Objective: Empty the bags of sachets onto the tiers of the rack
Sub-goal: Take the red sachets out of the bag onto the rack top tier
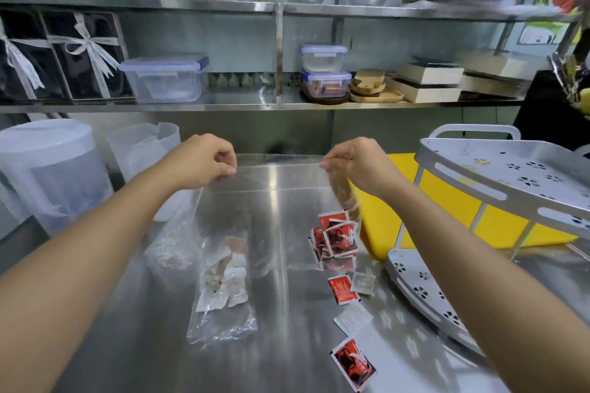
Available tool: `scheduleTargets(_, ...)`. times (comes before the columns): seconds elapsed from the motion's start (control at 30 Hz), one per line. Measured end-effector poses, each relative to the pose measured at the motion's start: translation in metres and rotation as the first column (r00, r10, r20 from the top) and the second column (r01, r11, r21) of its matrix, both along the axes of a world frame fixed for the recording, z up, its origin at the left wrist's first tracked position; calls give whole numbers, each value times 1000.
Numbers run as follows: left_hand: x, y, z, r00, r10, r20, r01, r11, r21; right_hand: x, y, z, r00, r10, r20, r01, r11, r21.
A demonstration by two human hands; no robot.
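Left hand point(210, 158) and right hand point(354, 163) each pinch top edge of clear bag point(261, 195), stretched between them; red sachets point(338, 238) print unreadable.

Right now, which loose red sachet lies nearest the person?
The red sachet lying alone, nearer than the white sachet. The other red one lies farther back, beside a grey sachet.

Bag point(223, 281) lies on worktop point(127, 344), centre-left; loose sachets point(343, 289) to its right (some scattered nearer); rack point(463, 175) far right.
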State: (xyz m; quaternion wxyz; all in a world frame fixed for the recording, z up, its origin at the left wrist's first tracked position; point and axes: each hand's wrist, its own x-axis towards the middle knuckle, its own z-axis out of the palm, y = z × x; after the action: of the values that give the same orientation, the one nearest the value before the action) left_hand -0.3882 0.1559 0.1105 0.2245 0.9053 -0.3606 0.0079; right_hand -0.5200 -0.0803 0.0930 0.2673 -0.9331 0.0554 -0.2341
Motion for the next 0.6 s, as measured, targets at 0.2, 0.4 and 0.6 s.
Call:
scheduleTargets(0.2, 1, 3, -9, 998, 52, 32, -55, 995, 81, 3, 3, -10, 999, 8, -40, -8, 1000, 11)
scheduleTargets(0.4, 1, 4, 2, 978, 123, 166, -61, 939, -338, -5, -1, 12, 897, -49, 439, 48, 999, 15)
scheduleTargets(0.6, -2, -3, -19, 972, 131, 195, -111, 988, -109, 9, -4, -26, 978, -187, 95, 199, 971, -134)
